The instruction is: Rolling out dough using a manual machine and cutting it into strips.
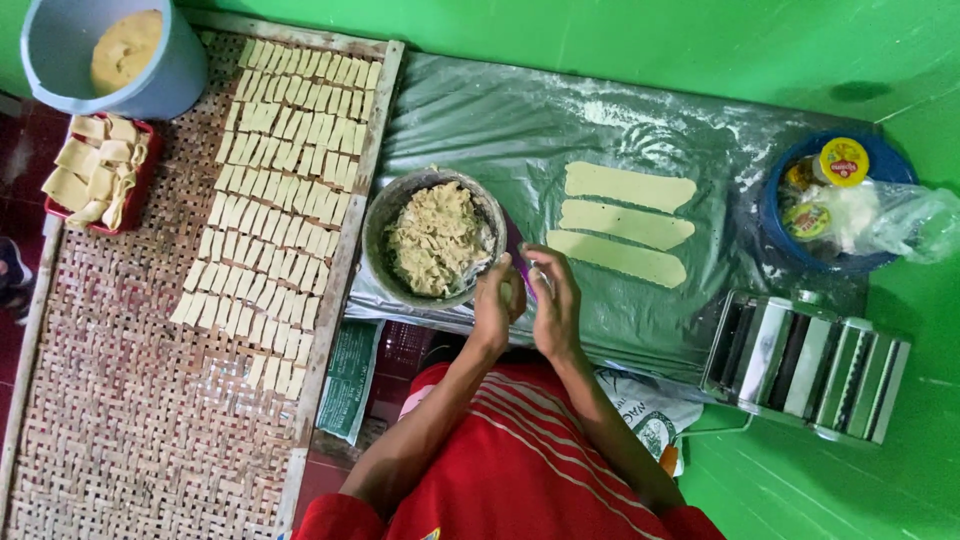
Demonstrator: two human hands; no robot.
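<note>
A large woven bamboo tray point(130, 400) fills the left side, and many small pale dough rectangles point(285, 190) lie on it in neat rows along its right part. Beside it, a dark plastic sheet point(480, 120) dusted with flour covers the green floor point(700, 50). At the lower right of the sheet stands a metal pasta roller point(805, 365), and above it a blue basin point(775, 215) holds small tins and a clear bag. At the top left a grey bucket point(170, 80) contains a yellowish dough mass, and under it a red tray point(140, 185) carries folded dough pieces. Three long dough strips point(625, 222) lie side by side on the sheet, near the hands on their right. A round metal bowl point(385, 215) with shredded filling sits just left of the hands. The left hand point(497, 305) and the right hand point(555, 300) meet over the sheet, fingers curled together around a small pale dough piece point(508, 292); I cannot tell which hand really grips it.
</note>
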